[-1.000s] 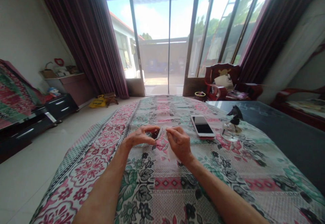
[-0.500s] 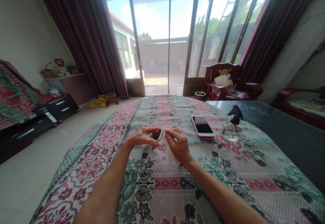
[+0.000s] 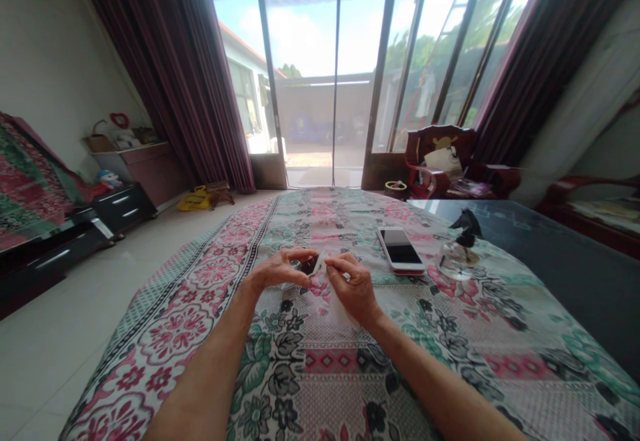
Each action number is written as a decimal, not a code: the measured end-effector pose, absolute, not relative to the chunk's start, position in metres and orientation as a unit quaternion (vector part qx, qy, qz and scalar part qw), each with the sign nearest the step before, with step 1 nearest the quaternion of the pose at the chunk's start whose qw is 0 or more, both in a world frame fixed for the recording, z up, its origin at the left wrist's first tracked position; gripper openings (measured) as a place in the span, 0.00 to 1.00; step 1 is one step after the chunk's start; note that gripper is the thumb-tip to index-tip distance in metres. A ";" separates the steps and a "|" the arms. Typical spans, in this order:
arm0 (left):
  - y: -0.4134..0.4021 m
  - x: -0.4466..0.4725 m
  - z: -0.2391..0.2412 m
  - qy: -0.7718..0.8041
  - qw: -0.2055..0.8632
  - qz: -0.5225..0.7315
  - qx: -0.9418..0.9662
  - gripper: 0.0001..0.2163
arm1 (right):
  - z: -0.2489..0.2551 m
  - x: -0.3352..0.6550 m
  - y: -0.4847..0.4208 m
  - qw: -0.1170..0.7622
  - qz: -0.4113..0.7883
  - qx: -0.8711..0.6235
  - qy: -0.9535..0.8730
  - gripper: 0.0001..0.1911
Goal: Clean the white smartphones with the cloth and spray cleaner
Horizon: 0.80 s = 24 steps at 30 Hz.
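Note:
My left hand (image 3: pixel 284 268) is closed around a phone (image 3: pixel 313 264) with a dark face and a pale edge, held tilted above the cloth between thumb and fingers. Against that pale edge, my right hand (image 3: pixel 353 284) pinches a thin white tissue (image 3: pixel 341 312), which hangs down below the fingers. The fingertips of the right hand are beside the phone's edge; whether they touch it is hard to tell. A second phone (image 3: pixel 401 249), white with a dark screen, lies face up to the right of my right hand, on top of something with a reddish edge.
A patterned cloth (image 3: pixel 210 271) covers the table. Right of the white phone stands a clear glass bottle (image 3: pixel 454 262) with a black spray top. Beyond are a dark table (image 3: pixel 560 248), a wooden chair (image 3: pixel 434 154) and glass doors (image 3: pixel 320 114). A yellow bag (image 3: pixel 194 199) lies on the floor.
The view has shifted very slightly. My left hand keeps its grip on the phone, while the tissue under my right hand hangs a little differently.

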<state>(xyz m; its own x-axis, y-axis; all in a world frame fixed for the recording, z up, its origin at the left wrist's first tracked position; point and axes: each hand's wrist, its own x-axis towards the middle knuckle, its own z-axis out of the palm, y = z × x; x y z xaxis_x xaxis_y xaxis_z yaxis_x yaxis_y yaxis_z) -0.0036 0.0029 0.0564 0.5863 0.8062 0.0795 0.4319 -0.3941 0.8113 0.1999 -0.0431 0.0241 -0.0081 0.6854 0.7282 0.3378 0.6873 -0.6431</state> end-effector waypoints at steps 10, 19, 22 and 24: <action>0.009 -0.008 0.048 0.401 0.390 0.251 0.790 0.30 | 0.023 0.198 -0.047 0.591 0.094 -0.332 -0.729 0.08; 0.004 -0.005 0.054 0.411 0.362 0.233 0.804 0.30 | 0.019 0.200 -0.044 0.582 0.085 -0.345 -0.731 0.09; 0.004 -0.002 0.053 0.436 0.316 0.220 0.813 0.31 | 0.021 0.202 -0.043 0.558 0.090 -0.333 -0.755 0.08; 0.003 0.003 0.049 0.444 0.275 0.205 0.828 0.32 | 0.024 0.206 -0.039 0.545 0.083 -0.340 -0.762 0.08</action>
<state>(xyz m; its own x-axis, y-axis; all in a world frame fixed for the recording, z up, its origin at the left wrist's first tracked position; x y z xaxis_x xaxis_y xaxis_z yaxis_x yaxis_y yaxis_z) 0.0030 0.0035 0.0490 0.5217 0.8479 0.0944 0.6225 -0.4540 0.6375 0.2063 -0.0391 0.0237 -0.1745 0.6084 0.7742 0.4280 0.7550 -0.4969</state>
